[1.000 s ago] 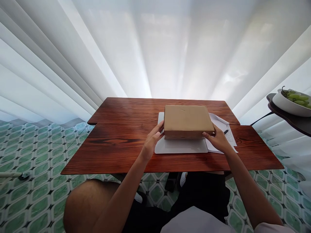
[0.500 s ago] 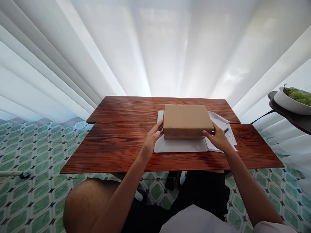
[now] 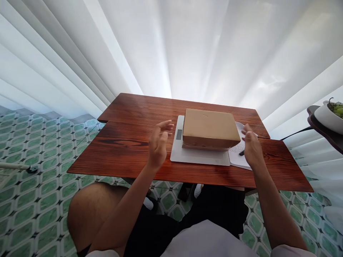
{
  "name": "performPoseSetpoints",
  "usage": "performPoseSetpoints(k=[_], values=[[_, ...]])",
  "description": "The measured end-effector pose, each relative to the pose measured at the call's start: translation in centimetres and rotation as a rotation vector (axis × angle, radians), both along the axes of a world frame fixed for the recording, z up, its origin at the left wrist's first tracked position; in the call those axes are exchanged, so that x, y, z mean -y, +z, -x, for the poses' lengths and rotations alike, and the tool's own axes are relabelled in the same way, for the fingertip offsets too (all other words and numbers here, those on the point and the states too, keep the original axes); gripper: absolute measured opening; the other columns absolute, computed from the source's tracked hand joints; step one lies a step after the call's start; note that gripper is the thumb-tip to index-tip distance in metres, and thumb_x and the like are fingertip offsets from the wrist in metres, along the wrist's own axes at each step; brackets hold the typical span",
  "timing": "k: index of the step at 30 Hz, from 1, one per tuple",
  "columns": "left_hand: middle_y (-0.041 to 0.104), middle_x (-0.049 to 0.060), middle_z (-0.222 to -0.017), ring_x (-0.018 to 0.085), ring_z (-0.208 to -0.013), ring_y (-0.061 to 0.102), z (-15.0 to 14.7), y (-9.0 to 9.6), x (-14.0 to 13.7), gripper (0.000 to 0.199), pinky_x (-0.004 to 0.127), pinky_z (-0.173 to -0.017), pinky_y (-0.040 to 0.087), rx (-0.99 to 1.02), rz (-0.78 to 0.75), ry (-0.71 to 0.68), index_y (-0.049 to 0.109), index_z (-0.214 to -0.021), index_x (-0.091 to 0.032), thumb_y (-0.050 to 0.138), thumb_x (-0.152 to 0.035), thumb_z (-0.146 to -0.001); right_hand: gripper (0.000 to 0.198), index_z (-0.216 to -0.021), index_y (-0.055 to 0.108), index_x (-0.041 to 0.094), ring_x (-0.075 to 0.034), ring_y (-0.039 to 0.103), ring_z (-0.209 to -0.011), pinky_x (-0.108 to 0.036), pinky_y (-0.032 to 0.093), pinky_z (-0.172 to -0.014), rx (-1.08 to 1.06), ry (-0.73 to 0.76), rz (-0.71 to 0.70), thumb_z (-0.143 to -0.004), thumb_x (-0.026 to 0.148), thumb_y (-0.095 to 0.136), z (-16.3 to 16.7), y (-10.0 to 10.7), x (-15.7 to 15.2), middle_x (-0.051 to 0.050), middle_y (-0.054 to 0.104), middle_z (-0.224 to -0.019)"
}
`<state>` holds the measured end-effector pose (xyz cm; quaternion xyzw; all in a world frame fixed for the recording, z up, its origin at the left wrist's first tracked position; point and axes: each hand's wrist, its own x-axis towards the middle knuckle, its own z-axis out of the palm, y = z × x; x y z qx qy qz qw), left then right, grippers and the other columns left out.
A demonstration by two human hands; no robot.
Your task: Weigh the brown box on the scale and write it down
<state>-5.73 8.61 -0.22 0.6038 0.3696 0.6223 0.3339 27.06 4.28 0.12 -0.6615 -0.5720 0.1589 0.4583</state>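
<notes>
A brown cardboard box (image 3: 210, 126) rests on a flat white scale (image 3: 200, 157) with a small grey display (image 3: 179, 134) near its left edge. My left hand (image 3: 158, 146) is raised to the left of the scale, fingers apart, touching nothing. To the right of the box, my right hand (image 3: 252, 146) hovers above the paper, its fingers loosely bent and nothing visible in them. Sheets of paper (image 3: 238, 160) with writing lie beside the scale, partly hidden by the box and my right hand. A black pen (image 3: 241, 153) lies on the paper.
Everything stands on a reddish-brown wooden table (image 3: 128, 142) with stepped ends. A white bowl (image 3: 331, 116) of green grapes sits on a dark stand (image 3: 316, 123) at the far right. White curtains (image 3: 160, 46) hang behind the table.
Both hands have let go of the box and moved apart, left hand to the left and right hand to the right. The scale's display has come into view. The camera view has tilted slightly.
</notes>
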Motion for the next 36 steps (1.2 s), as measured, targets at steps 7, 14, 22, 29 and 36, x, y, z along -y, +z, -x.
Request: performPoseSetpoints(k=[7,14,22,29,36], values=[[0.06,0.004,-0.068,0.017,-0.06,0.055,0.1,4.3,4.1,0.036,0.033,-0.057,0.044,-0.101,-0.462,-0.053,0.068,-0.092,-0.022,0.035,-0.03,-0.103,0.043,-0.101,0.065,0.026,-0.028,0.061,-0.091,-0.044,0.05,-0.081,0.198,0.212,-0.327,-0.106,0.047,0.027,7.6,3.5,3.9,-0.012,0.063,-0.093],[0.037,-0.001,-0.052,0.009,-0.04,0.032,-5.3,3.2,10.4,0.039,0.03,-0.037,0.02,-0.333,-0.848,-0.6,0.052,-0.051,-0.019,0.043,-0.017,-0.089,0.043,-0.069,0.037,0.021,-0.014,0.039,-0.062,-0.031,0.033,-0.063,-0.035,1.172,0.164,-0.107,0.039,0.029,14.4,0.4,2.8,0.001,0.045,-0.065],[0.028,0.0,-0.046,0.009,-0.037,0.017,-9.6,-9.8,16.1,0.041,0.027,-0.04,0.015,-0.527,-0.726,-1.238,0.038,-0.041,-0.019,0.064,-0.031,-0.07,0.051,-0.065,0.036,0.02,-0.01,0.031,-0.057,-0.026,0.03,-0.055,-0.474,1.253,0.47,-0.105,0.052,0.033,17.8,-2.6,3.1,0.004,0.036,-0.06],[0.0,-0.003,-0.061,0.016,-0.05,-0.003,-10.5,-11.4,15.0,0.027,0.032,-0.049,0.023,-0.873,-1.483,-0.777,0.061,-0.067,-0.041,0.043,-0.053,-0.082,0.046,-0.061,0.033,0.02,-0.01,0.031,-0.055,-0.026,0.027,-0.054,-0.496,1.138,0.425,-0.102,0.04,0.038,18.0,-4.7,2.6,0.004,0.035,-0.057],[-0.006,-0.004,-0.057,0.013,-0.049,-0.009,-12.4,-12.8,14.6,0.036,0.027,-0.044,0.013,-0.95,-1.381,-0.84,0.057,-0.069,-0.041,0.035,-0.068,-0.08,0.042,-0.061,0.027,0.02,-0.009,0.027,-0.053,-0.027,0.024,-0.053,-0.428,1.111,0.446,-0.099,0.03,0.039,18.1,-5.3,2.7,0.005,0.03,-0.055]])
